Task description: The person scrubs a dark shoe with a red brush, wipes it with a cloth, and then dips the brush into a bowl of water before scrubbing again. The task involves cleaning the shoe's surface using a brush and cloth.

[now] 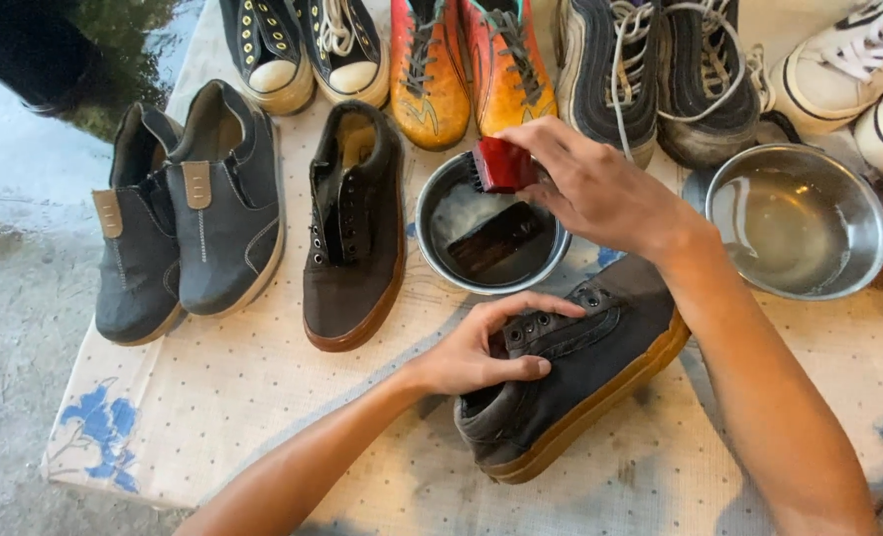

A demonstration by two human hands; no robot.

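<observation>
— What is cut off or hard to see?

— The top row of shoes (521,69) runs past the upper edge. The red brush (504,164) has its bristles partly hidden by the right hand (590,189), whose fingers grip it above the small steel bowl (432,248).

— And the dark shoe (570,372)?

— On the dotted cloth (243,397), near its front edge; left hand (486,347) fingers closed on its collar.

— Free room?

— Bare cloth lower left; the larger bowl (858,199) crowds the right.

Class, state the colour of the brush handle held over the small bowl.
Red: the brush in the right hand has a red handle, seen in the head view.
</observation>
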